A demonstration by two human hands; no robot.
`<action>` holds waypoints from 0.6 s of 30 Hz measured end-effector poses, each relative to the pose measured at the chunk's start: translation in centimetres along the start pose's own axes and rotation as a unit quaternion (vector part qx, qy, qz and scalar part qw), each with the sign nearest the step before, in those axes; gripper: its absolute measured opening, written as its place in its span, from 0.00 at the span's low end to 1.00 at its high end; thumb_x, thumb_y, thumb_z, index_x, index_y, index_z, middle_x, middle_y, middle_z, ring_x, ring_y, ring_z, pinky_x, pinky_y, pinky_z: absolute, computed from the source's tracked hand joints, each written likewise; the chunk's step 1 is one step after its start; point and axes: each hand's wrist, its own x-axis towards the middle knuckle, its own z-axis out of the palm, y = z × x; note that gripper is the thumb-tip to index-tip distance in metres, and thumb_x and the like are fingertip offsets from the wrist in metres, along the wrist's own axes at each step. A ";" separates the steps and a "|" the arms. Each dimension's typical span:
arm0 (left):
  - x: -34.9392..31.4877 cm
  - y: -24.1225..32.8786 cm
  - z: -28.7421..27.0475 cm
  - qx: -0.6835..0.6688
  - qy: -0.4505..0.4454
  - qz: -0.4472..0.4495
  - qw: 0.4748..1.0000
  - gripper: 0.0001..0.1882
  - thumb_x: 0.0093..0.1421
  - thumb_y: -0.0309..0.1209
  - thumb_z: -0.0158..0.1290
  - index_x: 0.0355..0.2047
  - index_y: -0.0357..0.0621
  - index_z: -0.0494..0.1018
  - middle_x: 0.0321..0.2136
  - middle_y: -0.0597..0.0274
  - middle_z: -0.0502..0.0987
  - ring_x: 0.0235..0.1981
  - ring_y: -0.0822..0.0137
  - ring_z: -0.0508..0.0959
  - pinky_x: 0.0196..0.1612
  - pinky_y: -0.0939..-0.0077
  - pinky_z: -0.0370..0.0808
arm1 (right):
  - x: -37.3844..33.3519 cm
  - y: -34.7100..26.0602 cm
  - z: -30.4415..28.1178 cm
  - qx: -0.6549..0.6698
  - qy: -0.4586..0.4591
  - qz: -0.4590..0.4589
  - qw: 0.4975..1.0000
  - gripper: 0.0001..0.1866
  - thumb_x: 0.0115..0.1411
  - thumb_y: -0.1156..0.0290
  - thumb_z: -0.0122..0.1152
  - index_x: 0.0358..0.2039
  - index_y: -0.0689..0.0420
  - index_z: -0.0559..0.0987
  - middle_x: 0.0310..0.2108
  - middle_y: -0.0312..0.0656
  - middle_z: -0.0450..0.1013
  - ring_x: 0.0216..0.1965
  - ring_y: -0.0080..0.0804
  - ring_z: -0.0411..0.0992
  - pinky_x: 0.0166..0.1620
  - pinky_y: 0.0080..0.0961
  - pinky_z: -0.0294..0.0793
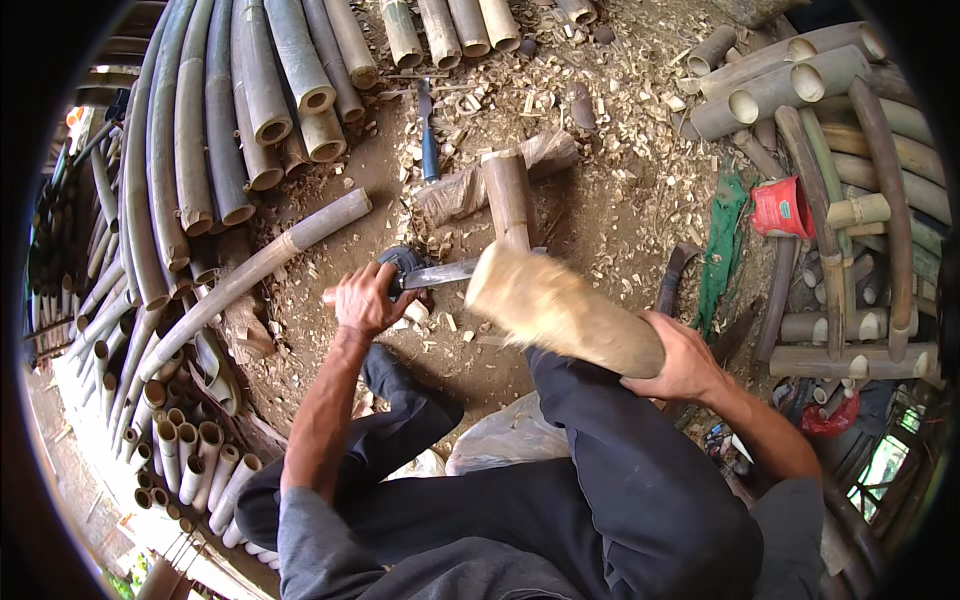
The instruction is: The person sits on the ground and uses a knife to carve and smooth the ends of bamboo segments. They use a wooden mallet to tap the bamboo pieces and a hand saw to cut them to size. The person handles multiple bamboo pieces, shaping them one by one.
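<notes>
Stretched forward, the left hand curled its fingers round a knife, while the right hand, elbow bent, wrapped its fingers round a wooden block above the ground.

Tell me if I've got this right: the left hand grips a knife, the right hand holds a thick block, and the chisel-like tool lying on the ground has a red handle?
Not quite: the chisel-like tool has a blue handle, not a red one, as the head view shows. The left hand does grip a knife, and the right hand holds a thick block.
</notes>
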 end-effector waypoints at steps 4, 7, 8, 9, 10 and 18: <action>2.7 -1.7 -1.5 -0.228 -0.177 -0.214 0.933 0.42 0.54 0.74 0.43 0.33 0.45 0.81 0.13 0.61 0.75 0.15 0.66 0.75 0.24 0.61 0.73 | -3.1 2.9 0.4 0.218 0.105 0.074 0.967 0.52 0.37 0.56 0.77 0.59 0.67 0.62 0.50 0.52 0.70 0.50 0.38 0.71 0.55 0.33 0.69; 6.1 -2.1 -4.0 -0.131 -0.194 -0.157 0.959 0.44 0.51 0.77 0.42 0.30 0.45 0.82 0.13 0.61 0.74 0.15 0.67 0.74 0.23 0.63 0.72 | -3.1 2.4 -1.6 0.324 0.133 0.067 0.934 0.52 0.40 0.59 0.74 0.62 0.67 0.58 0.50 0.48 0.69 0.51 0.36 0.69 0.57 0.31 0.67; 7.2 -1.9 -4.4 -0.090 -0.187 -0.108 0.972 0.44 0.51 0.77 0.43 0.28 0.45 0.82 0.12 0.61 0.74 0.15 0.65 0.75 0.24 0.62 0.73 | -3.3 1.9 -2.4 0.326 0.149 0.070 0.931 0.51 0.41 0.59 0.73 0.62 0.67 0.58 0.49 0.48 0.70 0.50 0.36 0.70 0.55 0.31 0.68; 8.1 -1.5 -5.6 -0.050 -0.207 -0.090 0.973 0.43 0.49 0.77 0.44 0.24 0.45 0.81 0.11 0.58 0.73 0.16 0.60 0.75 0.25 0.60 0.72 | -2.8 1.6 -2.8 0.333 0.157 0.067 0.927 0.51 0.41 0.59 0.72 0.62 0.67 0.59 0.48 0.48 0.70 0.49 0.35 0.71 0.54 0.31 0.69; 8.4 -1.4 -6.2 -0.032 -0.215 -0.074 0.973 0.43 0.50 0.76 0.45 0.22 0.45 0.80 0.11 0.56 0.72 0.16 0.57 0.76 0.25 0.59 0.72 | -2.4 1.2 -3.3 0.340 0.164 0.064 0.924 0.50 0.41 0.59 0.72 0.61 0.67 0.59 0.47 0.47 0.71 0.47 0.34 0.71 0.53 0.30 0.70; 7.9 -2.0 -6.6 -0.012 -0.184 -0.006 0.983 0.40 0.52 0.73 0.47 0.19 0.43 0.77 0.07 0.59 0.65 0.13 0.57 0.70 0.20 0.60 0.65 | -0.2 -1.9 -5.7 0.344 0.207 0.011 0.916 0.42 0.42 0.61 0.66 0.56 0.68 0.64 0.42 0.48 0.71 0.39 0.36 0.76 0.43 0.32 0.78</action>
